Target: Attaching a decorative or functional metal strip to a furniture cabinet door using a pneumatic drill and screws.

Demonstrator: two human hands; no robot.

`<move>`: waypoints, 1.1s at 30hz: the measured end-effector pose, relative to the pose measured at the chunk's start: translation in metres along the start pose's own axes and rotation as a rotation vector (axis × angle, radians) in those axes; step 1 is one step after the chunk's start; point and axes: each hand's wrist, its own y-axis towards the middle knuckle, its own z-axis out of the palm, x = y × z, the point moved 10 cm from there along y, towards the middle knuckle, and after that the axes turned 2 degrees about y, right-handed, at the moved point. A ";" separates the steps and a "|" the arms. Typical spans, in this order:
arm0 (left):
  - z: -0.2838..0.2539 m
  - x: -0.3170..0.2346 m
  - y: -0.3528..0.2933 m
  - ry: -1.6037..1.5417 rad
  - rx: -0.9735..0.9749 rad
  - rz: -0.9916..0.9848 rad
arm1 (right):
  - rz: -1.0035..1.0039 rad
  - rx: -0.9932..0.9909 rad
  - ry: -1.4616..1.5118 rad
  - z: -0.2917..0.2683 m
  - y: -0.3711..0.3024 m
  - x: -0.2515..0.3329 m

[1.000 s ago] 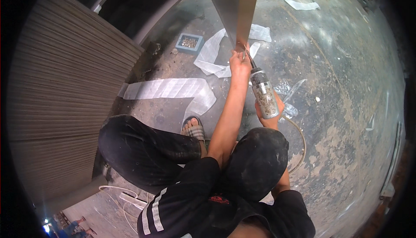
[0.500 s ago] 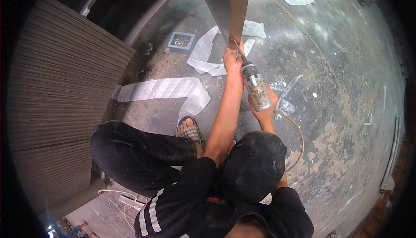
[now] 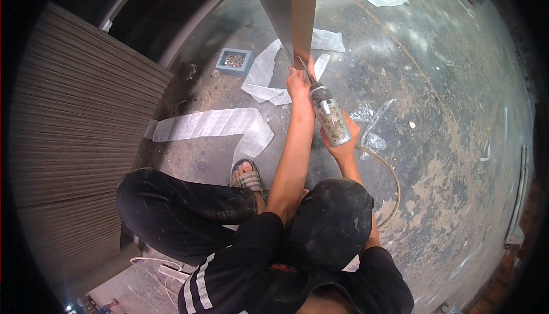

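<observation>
A long metal panel (image 3: 302,14) with a brown-toned face comes in from the top edge, its near end in front of me. Around that end my left hand (image 3: 298,82) is closed, with some fingers hidden behind the metal. My right hand (image 3: 345,142) grips a worn silver air screwdriver (image 3: 331,118) by its body. The driver tilts up and to the left, its thin bit reaching the panel's face just beyond my left fingers. Whether the bit sits on a screw is too small to tell. A hose (image 3: 393,179) curves away from the tool toward my knee.
A grey-blue box of small screws (image 3: 236,72) stands on the floor left of the panel. White wrapping strips (image 3: 209,123) lie around it, and clear plastic (image 3: 374,140) lies to the right. A stack of ribbed brown panels (image 3: 86,125) fills the left side.
The whole scene has shifted slightly left in view. Both hands keep their grip, and the bit remains at the panel's near end.
</observation>
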 end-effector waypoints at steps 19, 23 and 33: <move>-0.008 -0.004 0.008 0.215 -0.032 0.071 | -0.022 -0.043 0.040 0.000 0.004 -0.001; -0.009 -0.005 0.009 0.150 -0.041 0.093 | 0.000 -0.012 0.030 0.004 0.005 0.001; -0.002 -0.008 0.004 0.080 -0.030 0.071 | 0.031 -0.007 0.030 0.005 0.004 -0.001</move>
